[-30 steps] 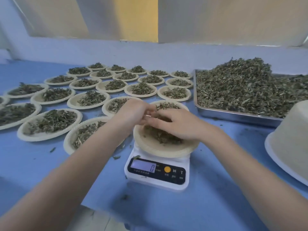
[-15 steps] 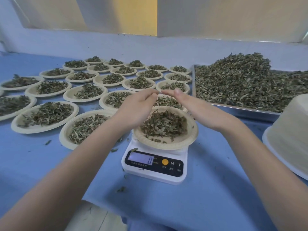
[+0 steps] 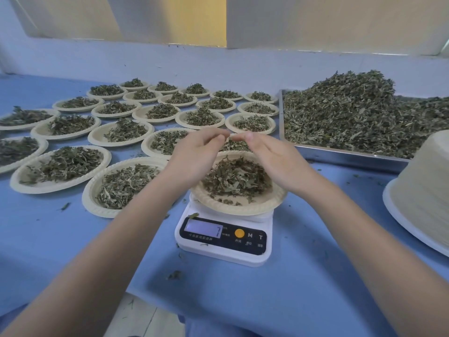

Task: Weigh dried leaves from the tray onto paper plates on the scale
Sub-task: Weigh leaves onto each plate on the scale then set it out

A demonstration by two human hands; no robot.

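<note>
A paper plate of dried leaves sat on the white digital scale, whose display read 7. The left hand and right hand hovered just above it, fingers relaxed and loosely extended, fingertips nearly meeting, holding nothing. The metal tray, heaped with leaves, lay to the right. Filled plates covered the blue tabletop at left; a stack of plates stood far right.

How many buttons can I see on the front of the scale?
3. All sit in a row on the scale, to the right of its display: an orange round button, then the M button, then the T button farthest right. None seems hidden.
</note>
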